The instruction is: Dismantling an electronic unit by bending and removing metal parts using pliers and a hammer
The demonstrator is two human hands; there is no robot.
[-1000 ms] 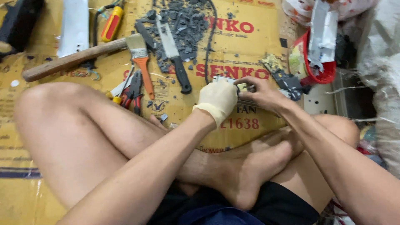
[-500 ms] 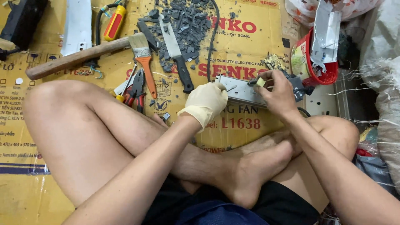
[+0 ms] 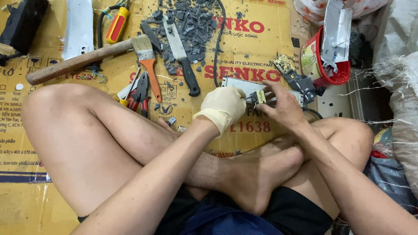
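1. A small yellow-and-grey electrical part (image 3: 260, 97) is sitting at the near edge of a flat grey metal casing (image 3: 244, 85), which is lying on flattened cardboard (image 3: 52, 130) covering the floor, just beyond the seated person's crossed legs.
2. The right hand (image 3: 283, 104), bare, is pinching the part, its fingers (image 3: 266, 90) closing tight around it; the left hand (image 3: 224, 106), in a pale glove, is curling over the casing's near left end and pressing it down, fingers shut on the metal.
3. Judged from the grip, the work is going best with the casing pinned flat while the part is being worked loose with small, steady pulls; a hard jerk could be snapping it or slipping a bare fingertip along the metal edge.
4. A stripped circuit piece (image 3: 291, 72) is lying just right of the casing, a red bowl (image 3: 326, 69) beyond it.
5. Farther out, a black-handled knife (image 3: 183, 56) is resting among grey plastic fragments (image 3: 191, 21); a paintbrush (image 3: 148, 65), pliers (image 3: 140, 93), a wooden-handled hammer (image 3: 74, 63) and a screwdriver (image 3: 116, 24) are lying to the left.
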